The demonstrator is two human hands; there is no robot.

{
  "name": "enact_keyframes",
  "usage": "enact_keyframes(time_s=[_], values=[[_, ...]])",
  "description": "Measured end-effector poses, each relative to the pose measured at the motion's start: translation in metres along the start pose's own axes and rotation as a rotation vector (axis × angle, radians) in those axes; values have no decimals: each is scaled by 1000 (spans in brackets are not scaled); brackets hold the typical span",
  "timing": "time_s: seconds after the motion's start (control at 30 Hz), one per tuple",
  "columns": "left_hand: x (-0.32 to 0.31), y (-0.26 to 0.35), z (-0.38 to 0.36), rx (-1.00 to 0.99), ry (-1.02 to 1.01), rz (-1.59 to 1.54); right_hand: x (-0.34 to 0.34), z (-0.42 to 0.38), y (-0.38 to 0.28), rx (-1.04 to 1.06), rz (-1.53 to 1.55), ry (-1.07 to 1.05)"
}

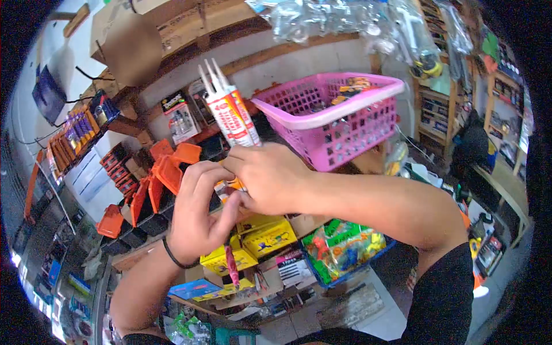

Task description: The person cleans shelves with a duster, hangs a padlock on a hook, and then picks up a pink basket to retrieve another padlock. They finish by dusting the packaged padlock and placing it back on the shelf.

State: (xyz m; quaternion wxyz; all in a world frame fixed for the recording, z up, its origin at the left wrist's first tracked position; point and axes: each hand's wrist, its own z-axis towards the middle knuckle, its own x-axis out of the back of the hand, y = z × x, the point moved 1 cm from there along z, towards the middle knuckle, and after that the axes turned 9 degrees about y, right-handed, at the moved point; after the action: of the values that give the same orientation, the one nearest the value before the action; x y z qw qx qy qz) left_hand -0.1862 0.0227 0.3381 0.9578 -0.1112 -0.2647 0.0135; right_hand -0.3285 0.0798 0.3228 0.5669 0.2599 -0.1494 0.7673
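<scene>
In the head view my right hand is wrapped round the lower part of several white and red sealant tubes, whose pale nozzles point up. My left hand is beside it, its fingers bent towards a small orange and white item between the two hands. The fingertips there are partly hidden, so I cannot make out whether the left hand grips it. Behind the tubes, to the right, stands a pink basket with things inside.
Orange bins stand at the left. Yellow boxes and a blue tray of colourful bagged items lie below my hands. Plastic bags hang above. Shelves stand at the right.
</scene>
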Motion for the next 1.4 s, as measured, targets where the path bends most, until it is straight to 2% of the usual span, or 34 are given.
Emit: enact_keyframes(time_s=[0.03, 0.1, 0.13, 0.2, 0.27, 0.33, 0.4, 0.43, 0.53, 0.57, 0.6, 0.63, 0.67, 0.7, 0.73, 0.8, 0.83, 0.9, 0.93, 0.97, 1.0, 1.03, 1.07, 1.1, 1.13, 1.2, 1.23, 1.27, 1.33, 1.37, 1.4], values=[[2, 10, -6, 47, -55, -67, 3, -14, -6, -22, -3, -2], [2, 29, -17, 71, -95, -240, 9, -42, -20, -188, 431, 266], [2, 40, -25, 91, -114, -315, 10, -56, -29, -217, 422, 270], [-2, 53, -52, 147, -241, -491, 8, -82, -50, -227, 635, 296], [-10, 58, -81, 224, -368, -576, -10, -109, -77, -320, 601, 98], [-17, 63, -107, 318, -475, -702, -35, -128, -96, -321, 753, -44], [-22, 70, -136, 461, -500, -909, -52, -142, -115, -457, 746, -190], [-23, 73, -150, 494, -475, -975, -64, -151, -124, -463, 749, -200], [-33, 97, -200, 516, -360, -1096, -98, -190, -155, -897, 892, 44], [-42, 115, -226, 717, -332, -1202, -112, -210, -168, -928, 875, 108], [-51, 131, -246, 750, -373, -1163, -131, -237, -183, -964, 860, 171], [-58, 152, -270, 984, -346, -1350, -157, -272, -202, -1121, 938, 198], [-67, 174, -306, 1225, -374, -1378, -174, -300, -221, -1278, 1015, 235], [-62, 196, -317, 1434, -427, -1233, -171, -316, -233, -1430, 961, -48], [-71, 212, -346, 1431, -438, -1236, -168, -330, -241, -1561, 890, -338], [-101, 236, -419, 1486, -431, -1371, -185, -360, -257, -1524, 902, -391], [-103, 245, -433, 1510, -425, -1372, -202, -382, -261, -1471, 917, -446], [-102, 255, -448, 1553, -195, -1371, -234, -417, -266, -1346, 954, -552], [-97, 255, -446, 1568, -192, -1356, -242, -421, -271, -1280, 978, -592], [-91, 249, -434, 1493, -112, -1240, -190, -370, -262, -1283, 1044, -574], [-86, 241, -417, 1407, -41, -1127, -183, -358, -257, -1279, 1058, -570], [-70, 231, -383, 1301, -72, -1062, -179, -351, -251, -1146, 960, -480], [-68, 227, -378, 1296, -80, -1054, -174, -342, -245, -1015, 857, -390], [-70, 222, -374, 1247, -108, -991, -164, -330, -241, -964, 901, -296], [-72, 218, -370, 1197, -135, -929, -168, -332, -235, -962, 903, -287], [-73, 211, -362, 1149, -166, -910, -182, -344, -226, -819, 915, -314], [-76, 207, -360, 1104, -189, -894, -191, -355, -230, -1174, 1394, -128], [-82, 205, -363, 1095, -191, -891, -198, -365, -227, -1166, 1395, -119], [-97, 203, -365, 1159, -251, -804, -206, -371, -207, -555, 898, -279], [-103, 201, -361, 1226, -236, -838, -207, -369, -193, -500, 772, -400], [-109, 194, -350, 1222, -236, -828, -204, -364, -179, -493, 775, -393]])
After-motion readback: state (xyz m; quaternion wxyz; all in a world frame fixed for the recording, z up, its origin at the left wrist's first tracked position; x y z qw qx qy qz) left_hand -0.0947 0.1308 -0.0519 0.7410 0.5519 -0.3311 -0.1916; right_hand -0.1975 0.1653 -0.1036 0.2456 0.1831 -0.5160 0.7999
